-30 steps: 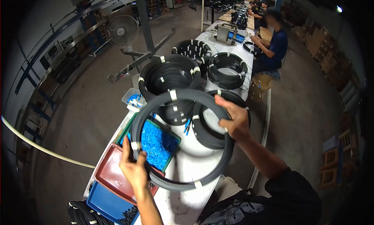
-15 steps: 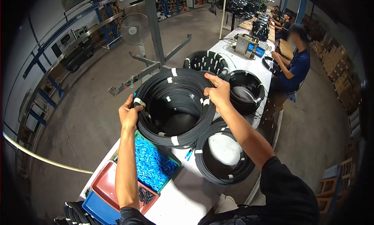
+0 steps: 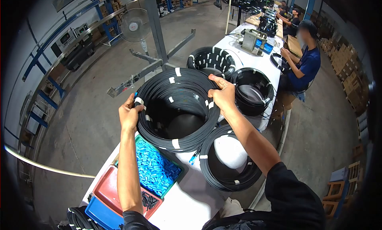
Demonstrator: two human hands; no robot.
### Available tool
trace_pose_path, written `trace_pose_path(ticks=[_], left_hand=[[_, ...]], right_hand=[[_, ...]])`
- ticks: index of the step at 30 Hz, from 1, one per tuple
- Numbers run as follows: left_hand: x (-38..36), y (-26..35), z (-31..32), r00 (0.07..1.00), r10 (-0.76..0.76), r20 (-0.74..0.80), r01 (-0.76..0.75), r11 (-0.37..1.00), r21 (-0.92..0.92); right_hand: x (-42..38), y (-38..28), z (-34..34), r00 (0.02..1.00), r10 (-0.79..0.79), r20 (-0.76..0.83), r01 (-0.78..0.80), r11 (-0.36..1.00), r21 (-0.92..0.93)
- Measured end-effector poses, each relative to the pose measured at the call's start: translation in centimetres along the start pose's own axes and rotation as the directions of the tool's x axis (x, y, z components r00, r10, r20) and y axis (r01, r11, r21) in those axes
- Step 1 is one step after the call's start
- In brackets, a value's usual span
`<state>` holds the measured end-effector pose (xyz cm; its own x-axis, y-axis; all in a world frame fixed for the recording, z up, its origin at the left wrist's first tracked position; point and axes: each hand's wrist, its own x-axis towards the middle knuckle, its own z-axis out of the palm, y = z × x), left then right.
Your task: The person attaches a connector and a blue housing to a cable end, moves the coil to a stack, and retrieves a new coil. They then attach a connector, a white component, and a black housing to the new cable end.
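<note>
A large stack of black cable coils [image 3: 187, 76], bound with short white tape strips, is between my two hands over the table. My left hand [image 3: 129, 113] is closed on its left rim beside a white strip, with a small blue tip showing near the fingers. On the upper right rim, my right hand [image 3: 223, 93] grips with thumb and fingers. Just below the right forearm lies another taped black coil [image 3: 207, 170]. Blue-tipped cable ends [image 3: 193, 158] stick out beneath the held stack.
A green-rimmed tray of small blue pieces [image 3: 157, 166] sits by my left forearm, beside a red tray [image 3: 105, 186] and a blue tray [image 3: 99, 212]. More coils [image 3: 252, 88] stand farther along the white table. A co-worker [image 3: 308, 62] sits at right; a metal stand [image 3: 157, 35] rises behind.
Both hands keep their grip on the coil stack, which has tilted slightly, showing more of its inner wall. My left hand is slightly farther left, and the view has shifted a little.
</note>
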<state>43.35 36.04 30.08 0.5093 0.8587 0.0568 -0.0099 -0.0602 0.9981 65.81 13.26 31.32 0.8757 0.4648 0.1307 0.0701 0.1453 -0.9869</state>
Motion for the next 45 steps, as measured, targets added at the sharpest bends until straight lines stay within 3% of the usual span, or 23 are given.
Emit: trace_pose_path(ticks=[5, 7, 8, 9, 11, 12, 13, 15, 16, 17, 26, 28, 29, 33, 35, 37, 39, 40, 41, 42, 43, 44, 45], left_hand=[[-0.4, -0.1, -0.2, 0.998, 0.039, 0.053, -0.044, 0.994, 0.096], [-0.3, -1.3, -0.6, 0.997, 0.066, 0.028, -0.069, 0.991, 0.118], [-0.4, -1.9, -0.9, 0.995, 0.095, 0.003, -0.094, 0.985, 0.144], [-1.1, -1.8, -1.1, 0.996, 0.093, 0.003, -0.092, 0.985, 0.144], [-3.6, -1.1, -0.9, 0.994, -0.020, 0.110, 0.042, 0.978, -0.203], [-4.5, -1.3, -0.6, 0.992, -0.029, 0.122, 0.064, 0.954, -0.294], [-4.7, -1.5, -0.2, 0.991, -0.034, 0.129, 0.070, 0.954, -0.292], [-5.2, -2.3, 0.3, 0.998, 0.003, 0.061, 0.017, 0.946, -0.324], [-5.2, -2.1, 0.5, 0.999, -0.001, 0.050, 0.018, 0.939, -0.344], [-5.4, -1.9, 0.8, 1.000, -0.012, 0.025, 0.020, 0.939, -0.343], [-5.1, -2.2, 0.6, 0.998, -0.025, 0.060, 0.045, 0.934, -0.356], [-4.9, -2.4, 0.3, 0.996, -0.010, 0.090, 0.040, 0.941, -0.336], [-4.8, -2.6, 0.0, 0.994, -0.016, 0.109, 0.050, 0.947, -0.318], [-4.8, -4.8, -1.6, 0.993, 0.115, 0.027, -0.095, 0.914, -0.394], [-7.9, -3.9, -3.4, 0.983, 0.180, -0.023, -0.179, 0.940, -0.290], [-12.3, -4.6, -5.7, 0.978, 0.191, -0.082, -0.205, 0.950, -0.234], [-15.9, -11.4, -10.7, 0.957, 0.274, -0.091, -0.286, 0.943, -0.168], [-20.7, -9.5, -11.4, 0.976, 0.162, -0.144, -0.182, 0.974, -0.133], [-25.1, -7.4, -10.7, 0.975, 0.045, -0.216, -0.071, 0.991, -0.116], [-28.6, -9.3, -12.4, 0.974, -0.018, -0.226, -0.012, 0.991, -0.130], [-32.4, -11.4, -13.4, 0.949, -0.160, -0.271, 0.087, 0.961, -0.261], [-36.2, -11.4, -14.5, 0.913, -0.286, -0.290, 0.186, 0.926, -0.329], [-39.8, -12.2, -14.9, 0.869, -0.277, -0.411, 0.182, 0.950, -0.255]], right_hand=[[0.8, 1.4, -0.3, 0.994, -0.109, 0.012, 0.109, 0.982, -0.153], [0.2, 0.5, -0.5, 0.976, -0.218, 0.012, 0.199, 0.866, -0.460], [-0.3, 0.2, -0.6, 0.976, -0.215, 0.013, 0.197, 0.865, -0.461], [-0.8, 0.0, -0.7, 0.974, -0.226, 0.004, 0.206, 0.880, -0.429], [-2.0, 0.3, -0.7, 0.972, -0.235, -0.011, 0.212, 0.893, -0.397], [-2.6, 0.8, -0.4, 0.975, -0.219, 0.026, 0.219, 0.949, -0.225], [-3.0, 1.5, -0.3, 0.976, -0.206, 0.063, 0.209, 0.977, -0.048], [-2.3, 3.9, -0.5, 0.965, -0.262, 0.020, 0.263, 0.960, -0.097], [-3.0, 2.5, -0.3, 0.992, -0.127, 0.022, 0.127, 0.992, -0.018], [-3.3, 1.8, -0.1, 0.999, 0.008, 0.034, -0.010, 0.998, 0.062], [-3.0, 1.2, 0.0, 0.994, 0.085, 0.068, -0.088, 0.996, 0.030], [-2.8, 1.5, 0.4, 0.998, -0.063, 0.021, 0.061, 0.995, 0.076], [-3.0, 1.6, 0.2, 0.996, -0.054, 0.074, 0.038, 0.978, 0.207], [-3.4, 2.3, -1.2, 0.991, -0.134, 0.030, 0.121, 0.956, 0.266], [-5.1, 1.6, -2.8, 0.991, -0.130, -0.039, 0.135, 0.975, 0.178], [-7.2, 3.2, -6.2, 0.959, -0.278, -0.052, 0.276, 0.960, -0.043], [-11.3, 2.6, -6.9, 0.999, -0.037, -0.031, 0.040, 0.995, 0.088], [-14.0, 2.3, -6.8, 0.998, -0.030, 0.052, 0.021, 0.986, 0.168], [-16.7, 2.2, -5.7, 1.000, -0.003, 0.024, 0.000, 0.995, 0.100], [-19.5, 2.5, -4.7, 0.997, -0.025, 0.072, 0.031, 0.995, -0.090], [-22.3, 3.3, -3.6, 0.990, -0.008, 0.143, 0.003, 0.999, 0.038], [-24.9, 4.2, -2.7, 0.952, 0.023, 0.305, -0.027, 1.000, 0.009], [-27.7, 5.7, -1.3, 0.889, 0.025, 0.457, -0.037, 0.999, 0.017]])
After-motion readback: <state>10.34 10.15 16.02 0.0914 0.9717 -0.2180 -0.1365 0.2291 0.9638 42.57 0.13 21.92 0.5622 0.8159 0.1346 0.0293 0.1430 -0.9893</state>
